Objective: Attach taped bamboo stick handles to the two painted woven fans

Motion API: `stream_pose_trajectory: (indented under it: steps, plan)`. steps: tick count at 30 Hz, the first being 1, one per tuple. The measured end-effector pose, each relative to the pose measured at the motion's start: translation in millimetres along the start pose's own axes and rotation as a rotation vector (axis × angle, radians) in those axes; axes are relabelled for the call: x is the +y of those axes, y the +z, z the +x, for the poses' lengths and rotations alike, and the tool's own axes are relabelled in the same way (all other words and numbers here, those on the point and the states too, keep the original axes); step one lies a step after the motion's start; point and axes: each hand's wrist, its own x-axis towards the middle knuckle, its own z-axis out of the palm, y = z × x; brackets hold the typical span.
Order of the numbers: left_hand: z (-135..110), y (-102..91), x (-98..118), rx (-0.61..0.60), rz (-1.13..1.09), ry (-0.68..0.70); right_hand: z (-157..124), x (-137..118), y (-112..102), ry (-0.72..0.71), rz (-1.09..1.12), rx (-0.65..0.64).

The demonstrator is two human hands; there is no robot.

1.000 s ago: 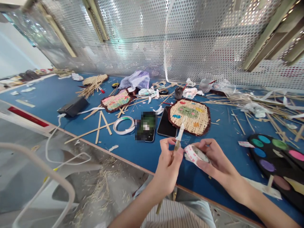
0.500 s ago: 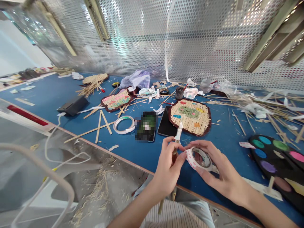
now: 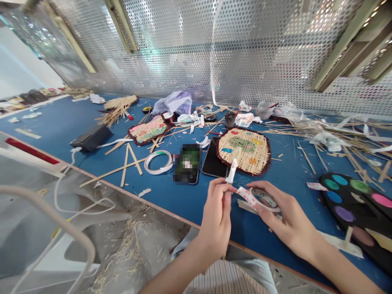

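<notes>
My left hand [image 3: 214, 220] is closed around a thin stick, whose upper end [image 3: 232, 171] is wrapped in white tape and points up and away. In my right hand [image 3: 289, 218] is a roll of white tape [image 3: 272, 208] with pink print, gripped by its rim between thumb and fingers. A short printed length of it spans from the roll to my left fingertips. Just beyond my hands lies a woven bamboo panel [image 3: 245, 149] with a dark brown edge and painted patches. It partly covers a black tablet or phone [image 3: 212, 159].
A white tape roll [image 3: 158, 162] and a phone [image 3: 187, 163] lie left of my hands. A paint palette [image 3: 346, 212] sits at the right. Bamboo strips [image 3: 125, 165], a second woven panel [image 3: 148, 130] and a black box with a cable [image 3: 92, 138] are on the blue table.
The tape roll has tilted and moved slightly right, away from my left hand, and more printed tape shows between them. My left fingers have turned around the stick.
</notes>
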Motion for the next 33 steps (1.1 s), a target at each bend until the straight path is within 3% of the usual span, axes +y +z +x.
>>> stream_pose_trajectory:
  steps: [9,15,21,27,33]
  plan:
    - [-3,5.6,-9,-0.060,-0.175,-0.087,-6,6,-2,-0.082,0.096,0.095]
    - [6,5.2,-5,-0.054,-0.268,-0.150,-9,2,-1,0.005,0.280,0.130]
    - [-2,2.8,3,0.011,-0.219,-0.142,-6,-1,0,0.104,0.356,0.277]
    - [-7,9.1,5,0.077,-0.210,-0.146,-8,-23,2,0.195,0.670,0.273]
    - [-13,13.4,7,0.047,-0.237,-0.134,-9,-39,-7,0.155,0.647,0.429]
